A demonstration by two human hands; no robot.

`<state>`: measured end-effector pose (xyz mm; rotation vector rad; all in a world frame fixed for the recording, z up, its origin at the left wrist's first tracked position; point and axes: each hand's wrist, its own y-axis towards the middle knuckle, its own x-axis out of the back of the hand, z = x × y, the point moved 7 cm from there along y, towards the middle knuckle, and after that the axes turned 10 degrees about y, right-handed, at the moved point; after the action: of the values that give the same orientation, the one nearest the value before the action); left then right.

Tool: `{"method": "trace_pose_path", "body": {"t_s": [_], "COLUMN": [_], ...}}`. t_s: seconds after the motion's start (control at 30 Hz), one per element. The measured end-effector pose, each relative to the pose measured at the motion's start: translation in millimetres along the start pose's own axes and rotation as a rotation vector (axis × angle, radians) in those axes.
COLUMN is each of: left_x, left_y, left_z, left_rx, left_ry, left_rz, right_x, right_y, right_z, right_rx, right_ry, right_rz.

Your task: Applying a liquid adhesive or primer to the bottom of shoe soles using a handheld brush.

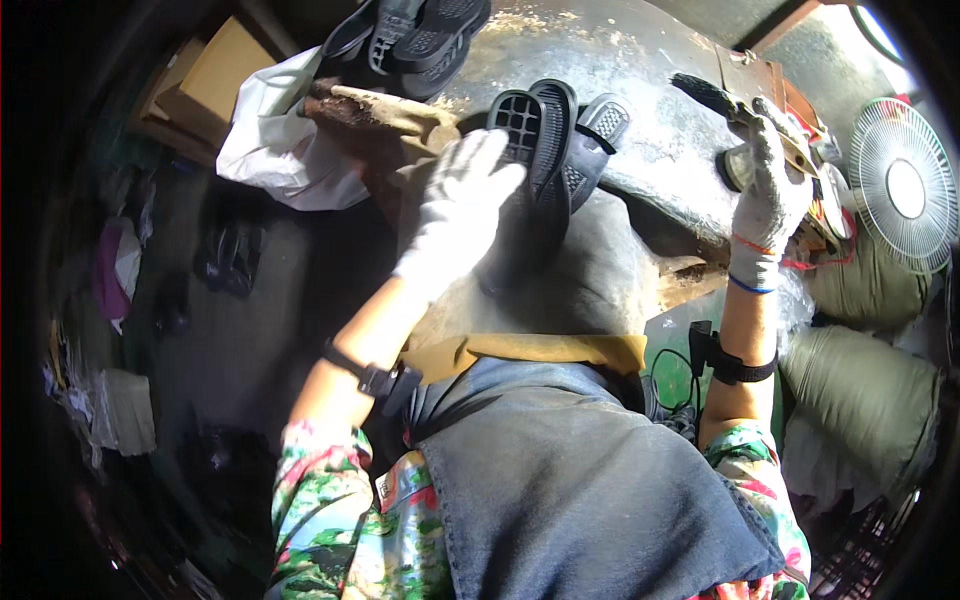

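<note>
At worktop (pixel 665 110) edge, sandals (pixel 553 150) by left hand (pixel 462 205); open room rightward.

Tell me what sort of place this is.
Probably a small footwear workshop: groups of black slide sandals, a worn grey worktop, and what looks like a black-bristled brush near the gloved right hand.

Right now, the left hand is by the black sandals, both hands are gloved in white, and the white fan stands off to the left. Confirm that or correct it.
Not quite: the white fan stands off to the right, as the head view shows. The left hand is by the black sandals, and it and the right hand are gloved in white.
</note>
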<state>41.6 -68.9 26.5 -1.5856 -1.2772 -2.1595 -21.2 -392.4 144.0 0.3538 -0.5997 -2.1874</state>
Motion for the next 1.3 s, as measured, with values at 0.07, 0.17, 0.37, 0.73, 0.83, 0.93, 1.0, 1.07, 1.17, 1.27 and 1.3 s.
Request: {"method": "trace_pose_path", "body": {"t_s": [0.07, 0.17, 0.37, 0.73, 0.83, 0.93, 1.0, 1.07, 1.17, 1.27, 1.3], "left_x": [-22.0, -27.4, -28.8, 36.4, 65.6, 53.1, 39.1, 15.8, -40.3, -82.9, -77.7], "left_y": [26.2, 46.4, 38.6, 101.2, 119.8, 120.1, 124.1, 121.3, 95.4, 74.8, 77.1], "left_z": [-21.8, -26.4, -12.8, -1.6, 15.1, 31.5, 25.7, 12.7, -6.3, -34.8, -49.0], "left_rx": [-0.187, -0.315, -0.53, -0.393, -0.243, 0.321, 0.434, 0.489, 0.665, 0.993, 0.943], "left_ry": [-0.032, 0.07, 0.069, -0.08, -0.21, -0.811, -0.879, -1.102, -1.701, -2.17, -2.323], "left_rz": [0.043, 0.173, 0.153, 0.145, 0.115, 0.298, 0.257, 0.231, 0.218, 0.264, 0.358], "right_x": [46.9, 96.6, 150.4, 192.5, 216.3, 217.7, 236.8, 246.9, 228.6, 186.3, 159.2], "right_y": [19.2, 31.6, 68.5, 86.9, 95.6, 91.8, 76.4, 74.6, 76.3, 72.7, 68.4], "right_z": [-7.3, -27.0, -53.0, -156.9, -163.6, -152.4, -161.7, -173.4, -166.6, -141.2, -126.5], "right_rx": [0.238, 0.08, 0.305, -0.126, 0.047, 0.161, -0.102, -0.186, -0.159, -0.139, -0.212], "right_ry": [-0.152, -0.027, -0.882, -0.535, -0.74, -0.931, -0.233, 0.234, 0.555, 0.725, 0.761], "right_rz": [0.065, -0.06, -0.085, 0.146, 0.058, -0.006, -0.339, -0.452, -0.426, -0.309, -0.289]}}
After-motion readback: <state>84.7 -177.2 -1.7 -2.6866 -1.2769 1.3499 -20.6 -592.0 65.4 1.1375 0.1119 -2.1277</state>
